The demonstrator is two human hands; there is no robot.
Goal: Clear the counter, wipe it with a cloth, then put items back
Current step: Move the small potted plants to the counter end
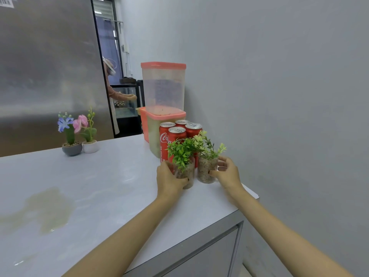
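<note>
Rear cans [181, 123] mostly hidden, background person [111, 90] blurred, half hidden

Both forearms are bare from the lower edge of the picture up to the wrists, with no sleeves, watch or bracelets showing. The left hand [169, 181] and right hand [227, 173] wear no gloves or rings. The thumbnails look dark, perhaps painted, though they are too small to be sure.

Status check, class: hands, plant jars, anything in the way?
Left hand grips left plant jar; right hand on right plant jar. Cola cans close behind.
</note>
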